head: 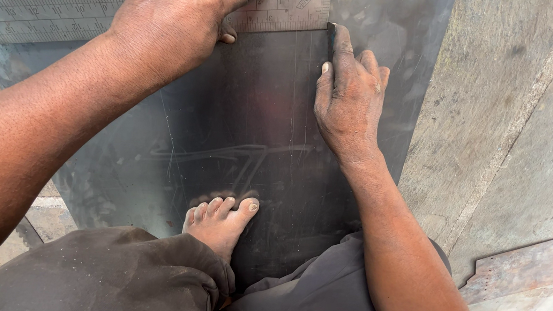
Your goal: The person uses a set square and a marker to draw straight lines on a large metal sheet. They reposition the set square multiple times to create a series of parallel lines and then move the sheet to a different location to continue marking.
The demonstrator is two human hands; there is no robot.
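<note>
Concrete floor [504, 134], worn and stained, carries everything. On it lies a dark steel sheet [243, 137], flat, pinned by a bare foot [219, 222] near its close edge. Sheet looks thin but stiff, heavy for its size, edges probably sharp, face slick with grime; best taken at the edges, palms flat. A metal square ruler [41, 14] lies across the sheet's far edge. Left hand [173, 20] is spread wide, pressing the ruler down flat, thumb along the blade. Right hand [351, 94] is narrowed round a small dark marking tool [331, 39], tip against the ruler's corner edge on the sheet. Loose plate offcuts [523, 267] lie at right. No containers in view.
</note>
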